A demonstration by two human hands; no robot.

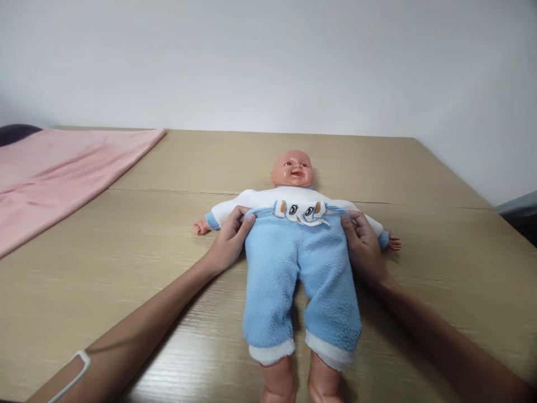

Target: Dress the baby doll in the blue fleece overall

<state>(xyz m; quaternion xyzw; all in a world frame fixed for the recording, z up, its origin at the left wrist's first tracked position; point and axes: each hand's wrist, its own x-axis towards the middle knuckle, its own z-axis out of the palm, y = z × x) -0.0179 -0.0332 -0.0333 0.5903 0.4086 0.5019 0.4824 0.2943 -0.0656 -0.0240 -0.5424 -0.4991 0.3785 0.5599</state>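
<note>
A baby doll [293, 169] lies on its back, head toward the wall, in a white long-sleeved top [260, 197] with blue cuffs. Light blue fleece pants [272, 268] with white hems cover its legs, and an elephant face [301, 212] is stitched at the waist. My left hand [230, 238] pinches the waistband at the left side, thumb on top. At the right side, my right hand [364, 243] grips the same waistband. Both hands hold it stretched wide across the doll's belly. The doll's bare lower legs stick out below the hems, cut off by the frame.
The doll rests on a light wooden table [146, 313] with a seam running across it. A pink cloth [75, 179] is spread over the table's left side. Behind stands a pale wall [268, 67]. Dark objects show at the far left and right edges.
</note>
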